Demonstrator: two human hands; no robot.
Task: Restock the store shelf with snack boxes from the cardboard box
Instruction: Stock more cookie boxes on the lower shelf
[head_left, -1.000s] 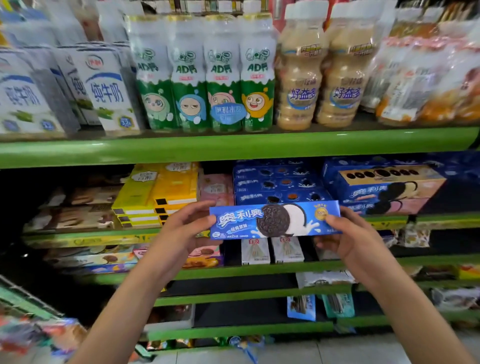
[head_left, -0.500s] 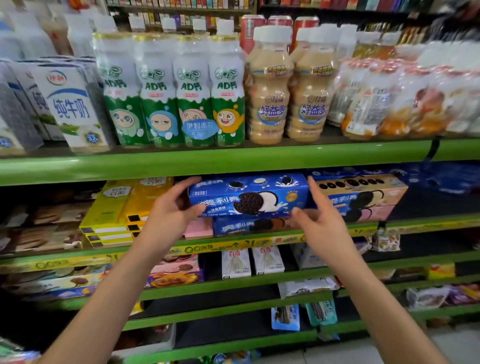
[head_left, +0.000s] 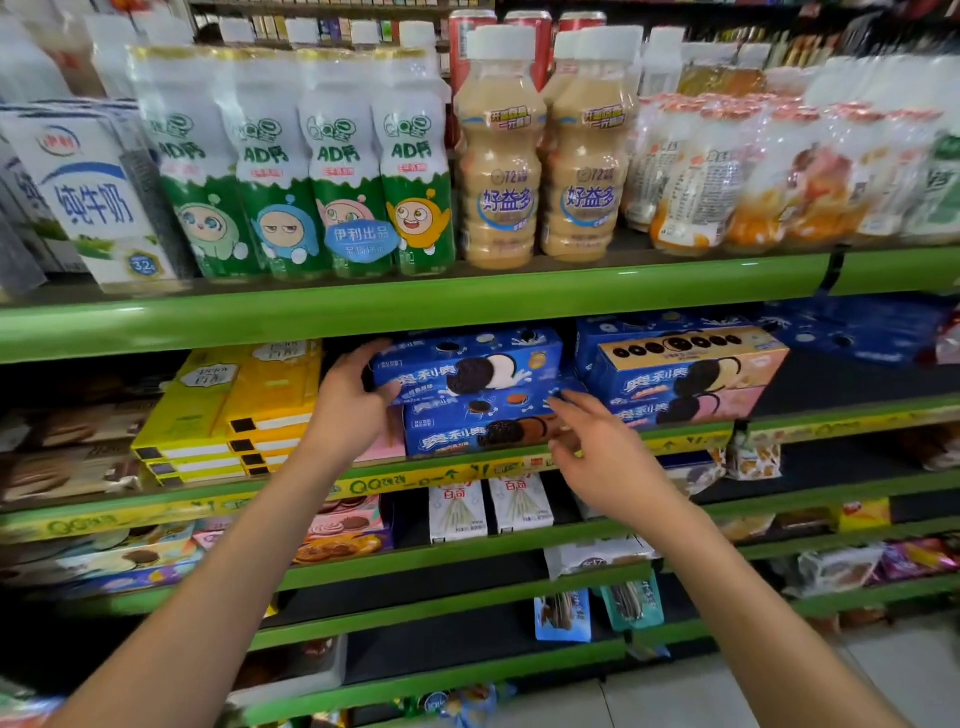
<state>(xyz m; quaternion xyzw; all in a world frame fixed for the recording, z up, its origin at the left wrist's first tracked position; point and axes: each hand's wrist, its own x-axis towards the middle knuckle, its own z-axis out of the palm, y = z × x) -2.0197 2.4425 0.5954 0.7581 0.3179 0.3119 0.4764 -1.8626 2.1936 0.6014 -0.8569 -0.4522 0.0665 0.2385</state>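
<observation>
A blue cookie box (head_left: 470, 366) lies on top of the stack of blue cookie boxes (head_left: 478, 431) on the second green shelf (head_left: 691, 440). My left hand (head_left: 348, 400) grips the top box's left end, fingers curled round it. My right hand (head_left: 597, 447) hovers in front of the stack's right side, off the box, fingers relaxed and spread. The cardboard box is out of view.
Yellow boxes (head_left: 228, 410) sit left of the stack, pink-and-blue cookie boxes (head_left: 691, 379) right of it. Milk cartons (head_left: 93, 197) and drink bottles (head_left: 498, 156) fill the shelf above. Lower shelves hold small snack packs (head_left: 457, 506). Floor shows at bottom right.
The blue box went from in front of the shelf onto the top of the stack. My right hand let go and drew back; my left hand stays on the box's end.
</observation>
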